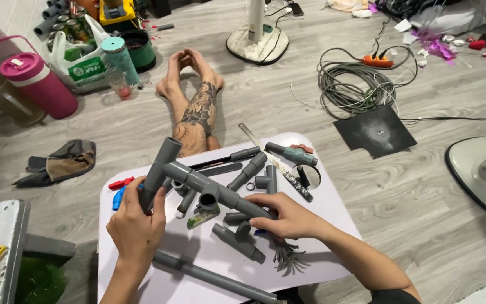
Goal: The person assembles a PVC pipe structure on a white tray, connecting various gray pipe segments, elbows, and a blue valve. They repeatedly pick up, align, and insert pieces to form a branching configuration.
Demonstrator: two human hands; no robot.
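Note:
I hold a grey plastic pipe assembly (pixel 198 180) above a small white table (pixel 333 225). It is made of short pipes joined by tee fittings. My left hand (pixel 136 225) grips its upright pipe at the left end. My right hand (pixel 288 217) holds the assembly's right end, low over the table. Loose grey pipe pieces and fittings (pixel 237 239) lie on the table under and around the assembly. A long grey pipe (pixel 209 276) rests along the table's near edge.
A ball valve with a red handle (pixel 291 153), a metal ruler (pixel 265 155) and a tape roll (pixel 305 175) lie at the table's far side. My bare legs (pixel 195 107) stretch out on the wood floor. A pink jug (pixel 37 81), coiled cable (pixel 350 84) and fan bases (pixel 482 171) surround me.

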